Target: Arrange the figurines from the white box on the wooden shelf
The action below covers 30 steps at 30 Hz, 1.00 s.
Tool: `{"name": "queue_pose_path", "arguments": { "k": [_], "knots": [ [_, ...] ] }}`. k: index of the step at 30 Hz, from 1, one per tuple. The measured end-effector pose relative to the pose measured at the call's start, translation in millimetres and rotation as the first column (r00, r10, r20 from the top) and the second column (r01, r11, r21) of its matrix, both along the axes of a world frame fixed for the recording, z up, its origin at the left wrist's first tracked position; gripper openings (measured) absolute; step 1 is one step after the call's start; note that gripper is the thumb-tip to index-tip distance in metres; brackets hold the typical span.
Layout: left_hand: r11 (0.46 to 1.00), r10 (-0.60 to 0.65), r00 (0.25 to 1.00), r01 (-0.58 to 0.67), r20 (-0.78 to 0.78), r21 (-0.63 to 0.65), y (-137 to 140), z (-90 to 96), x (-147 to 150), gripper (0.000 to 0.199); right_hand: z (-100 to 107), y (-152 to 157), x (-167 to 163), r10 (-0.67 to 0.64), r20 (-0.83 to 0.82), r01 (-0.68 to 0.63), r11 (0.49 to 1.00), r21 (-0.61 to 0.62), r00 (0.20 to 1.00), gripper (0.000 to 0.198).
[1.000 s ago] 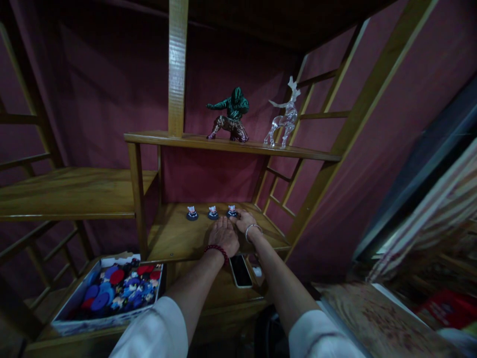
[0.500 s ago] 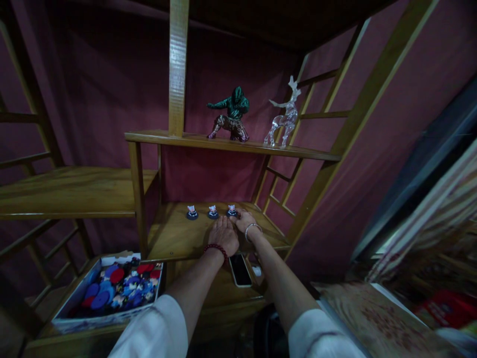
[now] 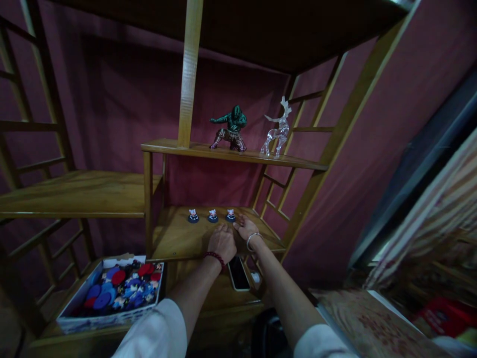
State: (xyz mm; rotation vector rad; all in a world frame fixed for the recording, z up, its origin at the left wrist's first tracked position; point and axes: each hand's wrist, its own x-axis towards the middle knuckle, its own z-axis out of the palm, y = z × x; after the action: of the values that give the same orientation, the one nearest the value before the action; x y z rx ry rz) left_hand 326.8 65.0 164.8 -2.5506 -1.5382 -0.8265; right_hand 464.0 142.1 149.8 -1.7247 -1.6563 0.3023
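Three small figurines with pale heads and dark round bases stand in a row on the lower shelf: a left figurine [image 3: 193,216], a middle figurine [image 3: 212,216] and a right figurine [image 3: 230,215]. My right hand [image 3: 246,228], wearing a silver bracelet, is just right of the right figurine. Its thumb and fingers are apart, and it looks open with nothing in it. My left hand [image 3: 222,241], with a dark red bead bracelet, rests at the shelf's front below the middle figurine. Its fingers are curled under, their tips hidden; I see nothing held.
A box [image 3: 108,318] of colourful figurines and discs stands lower left. Below my hands lies a phone [image 3: 239,273] beside a small white object [image 3: 255,277]. The upper shelf [image 3: 204,150] carries a green crouching figure [image 3: 231,128] and a clear deer figurine [image 3: 276,130].
My right hand has drawn slightly away from the right figurine. The left hand's fingers, stretched out before, have curled in. The camera view has tilted up a little.
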Motion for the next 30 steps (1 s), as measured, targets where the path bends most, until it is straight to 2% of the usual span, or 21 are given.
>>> {"name": "queue_pose_path", "arguments": {
  "k": [11,18,26,30],
  "knots": [
    [0.995,-0.097,0.979,0.088,0.181,0.056,-40.0,-4.4,-15.0,0.027,8.4,-66.4,-18.1,-0.034,-0.040,0.035,0.999,0.018,0.999,0.024],
    [0.978,-0.200,0.934,0.171,0.297,0.119,-72.2,-15.7,-30.9,0.040,8.7,-113.5,-46.0,-0.010,0.046,0.005,0.994,0.110,0.999,0.019],
    [0.963,-0.265,0.915,0.269,0.305,0.027,-106.6,-18.1,-60.3,0.053,4.5,-150.9,-83.4,-0.029,0.107,0.009,0.983,0.185,0.994,0.022],
    [0.965,-0.250,0.920,0.261,0.303,0.005,-115.1,-22.8,-75.4,0.056,0.6,-165.7,-107.2,-0.028,0.099,0.005,0.975,0.223,0.995,0.023]
  ]
}}
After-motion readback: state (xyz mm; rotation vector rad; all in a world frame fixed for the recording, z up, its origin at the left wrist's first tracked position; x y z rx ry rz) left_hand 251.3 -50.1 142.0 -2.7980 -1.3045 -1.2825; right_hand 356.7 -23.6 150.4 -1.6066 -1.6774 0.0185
